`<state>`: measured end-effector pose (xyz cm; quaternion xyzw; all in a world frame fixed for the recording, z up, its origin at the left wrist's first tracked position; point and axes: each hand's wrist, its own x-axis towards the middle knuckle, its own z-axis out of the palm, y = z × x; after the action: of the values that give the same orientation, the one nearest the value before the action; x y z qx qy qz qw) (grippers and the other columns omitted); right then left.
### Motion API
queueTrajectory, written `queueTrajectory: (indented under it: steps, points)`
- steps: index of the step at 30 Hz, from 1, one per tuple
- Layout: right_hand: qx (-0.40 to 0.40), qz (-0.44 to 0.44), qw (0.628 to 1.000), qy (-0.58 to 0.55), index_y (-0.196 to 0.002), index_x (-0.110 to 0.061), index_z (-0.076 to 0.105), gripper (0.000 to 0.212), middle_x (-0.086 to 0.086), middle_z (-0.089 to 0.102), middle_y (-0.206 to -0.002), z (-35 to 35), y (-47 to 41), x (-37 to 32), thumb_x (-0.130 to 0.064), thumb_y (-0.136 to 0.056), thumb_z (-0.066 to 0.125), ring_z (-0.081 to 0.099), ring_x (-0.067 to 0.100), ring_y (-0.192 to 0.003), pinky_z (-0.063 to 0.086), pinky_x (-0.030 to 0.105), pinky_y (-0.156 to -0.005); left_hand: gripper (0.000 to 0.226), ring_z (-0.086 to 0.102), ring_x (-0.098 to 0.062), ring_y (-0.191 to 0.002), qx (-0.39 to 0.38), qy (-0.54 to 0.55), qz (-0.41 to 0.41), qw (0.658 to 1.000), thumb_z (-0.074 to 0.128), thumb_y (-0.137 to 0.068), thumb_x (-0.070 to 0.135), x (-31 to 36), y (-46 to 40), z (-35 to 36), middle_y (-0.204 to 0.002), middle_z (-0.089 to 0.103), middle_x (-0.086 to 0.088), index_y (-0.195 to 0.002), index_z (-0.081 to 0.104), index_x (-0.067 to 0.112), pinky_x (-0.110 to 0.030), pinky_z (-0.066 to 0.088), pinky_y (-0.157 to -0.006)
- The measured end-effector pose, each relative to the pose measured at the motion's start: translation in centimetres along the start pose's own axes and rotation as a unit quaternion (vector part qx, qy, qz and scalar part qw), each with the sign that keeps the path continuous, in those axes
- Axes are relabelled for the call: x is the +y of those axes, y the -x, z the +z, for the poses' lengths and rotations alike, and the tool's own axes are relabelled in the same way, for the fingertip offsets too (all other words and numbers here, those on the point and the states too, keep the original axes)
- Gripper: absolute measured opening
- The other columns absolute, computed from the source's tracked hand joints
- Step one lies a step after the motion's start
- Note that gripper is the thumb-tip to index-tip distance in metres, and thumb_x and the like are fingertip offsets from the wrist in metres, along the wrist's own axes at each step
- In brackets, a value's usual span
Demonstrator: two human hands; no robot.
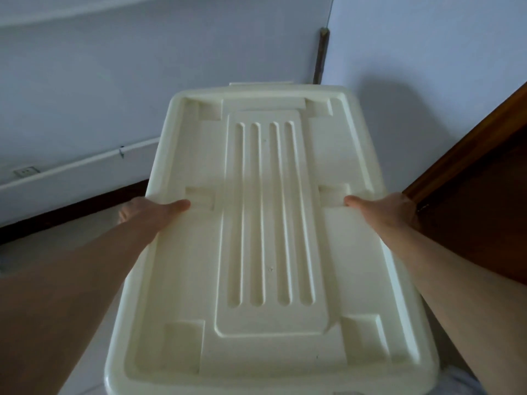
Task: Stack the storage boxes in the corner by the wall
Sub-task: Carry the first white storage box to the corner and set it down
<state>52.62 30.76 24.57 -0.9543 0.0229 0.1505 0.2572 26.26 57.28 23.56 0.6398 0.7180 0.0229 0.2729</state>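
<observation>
A large cream-white storage box (268, 223) with a ribbed lid fills the middle of the head view, seen from above, its far end pointing toward the room corner. My left hand (148, 212) grips its left rim at mid-length, thumb lying on the lid. My right hand (390, 209) grips the right rim opposite, thumb on the lid too. The fingers of both hands are hidden under the rim. The box body below the lid is hidden.
Pale blue walls meet in a corner (328, 29) behind the box, with a dark vertical strip (320, 58) there. A white ledge with a socket (25, 171) runs along the left wall over a dark skirting. A dark wooden panel (479, 201) stands close on the right.
</observation>
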Motion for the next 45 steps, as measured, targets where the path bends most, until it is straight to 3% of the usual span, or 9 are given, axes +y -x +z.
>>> queueTrajectory:
  steps: [5,12,23,28,32,37,42,45]
  points:
    - [0.025,0.055,0.998,-0.029,-0.107,0.000,0.062,0.084,0.016,0.065,-0.108,2.5,-0.7,-3.4,-0.058,-0.048,0.078,0.065,0.032,-0.094,0.040,0.027,-0.062,0.096,0.063,-0.035,-0.101,-0.025,-0.025,0.041,0.999,0.078,-0.051,0.065,4.6,-6.5,-0.8,-0.112,0.063,-0.018,-0.116,0.057,-0.001,-0.038,0.053,-0.079]
    - [0.051,0.103,0.993,-0.040,-0.102,0.001,0.064,0.083,0.018,0.067,-0.104,5.4,-4.2,-7.6,-0.060,-0.048,0.077,0.066,0.033,-0.091,0.041,0.028,-0.061,0.105,0.053,-0.036,-0.119,-0.075,-0.021,0.099,0.992,0.080,-0.053,0.062,11.6,-14.0,0.5,-0.128,0.054,-0.021,-0.128,0.049,-0.004,-0.046,0.046,-0.099]
    - [0.057,0.196,0.978,-0.038,-0.102,0.003,0.063,0.086,0.020,0.067,-0.106,9.5,-11.0,-11.6,-0.063,-0.048,0.076,0.066,0.033,-0.095,0.043,0.029,-0.065,0.094,0.053,-0.036,-0.118,-0.100,-0.089,0.161,0.978,0.076,-0.060,0.061,21.6,-21.7,5.5,-0.122,0.058,-0.021,-0.123,0.052,-0.005,-0.040,0.042,-0.096]
    - [0.054,0.247,0.967,-0.031,-0.117,-0.001,0.054,0.092,0.017,0.061,-0.116,11.2,-12.1,-12.7,-0.065,-0.053,0.074,0.063,0.035,-0.099,0.053,0.039,-0.075,0.093,0.053,-0.037,-0.116,-0.125,-0.123,0.206,0.963,0.077,-0.060,0.059,26.2,-25.1,7.9,-0.122,0.057,-0.024,-0.122,0.052,-0.007,-0.041,0.042,-0.092]
    - [0.053,0.289,0.955,-0.051,-0.121,-0.004,0.052,0.092,0.016,0.060,-0.119,13.5,-12.0,-14.1,-0.066,-0.056,0.072,0.062,0.035,-0.102,0.051,0.040,-0.079,0.088,0.059,-0.037,-0.109,-0.152,-0.164,0.260,0.939,0.075,-0.063,0.060,28.9,-28.8,9.5,-0.117,0.062,-0.023,-0.117,0.057,-0.007,-0.036,0.040,-0.075]
    - [0.092,0.357,0.925,-0.093,-0.119,0.001,0.054,0.094,0.018,0.061,-0.119,17.8,-10.5,-16.0,-0.064,-0.055,0.074,0.062,0.036,-0.103,0.053,0.045,-0.084,0.095,0.059,-0.039,-0.112,-0.163,-0.236,0.330,0.899,0.072,-0.061,0.065,32.2,-33.9,12.6,-0.116,0.062,-0.027,-0.115,0.057,-0.012,-0.038,0.047,-0.087]
    - [0.128,0.416,0.893,-0.116,-0.113,0.002,0.057,0.089,0.019,0.064,-0.112,22.7,-9.2,-16.8,-0.064,-0.055,0.075,0.064,0.035,-0.099,0.050,0.039,-0.076,0.095,0.061,-0.039,-0.109,-0.181,-0.274,0.371,0.869,0.074,-0.060,0.066,34.4,-37.6,15.3,-0.113,0.064,-0.027,-0.113,0.058,-0.011,-0.040,0.051,-0.087]
    - [0.127,0.447,0.877,-0.120,-0.116,0.003,0.056,0.091,0.021,0.063,-0.115,25.3,-9.5,-16.8,-0.063,-0.057,0.075,0.063,0.037,-0.101,0.049,0.040,-0.078,0.094,0.060,-0.039,-0.109,-0.201,-0.285,0.391,0.852,0.074,-0.060,0.065,35.6,-39.0,17.2,-0.114,0.063,-0.027,-0.114,0.057,-0.010,-0.042,0.051,-0.091]
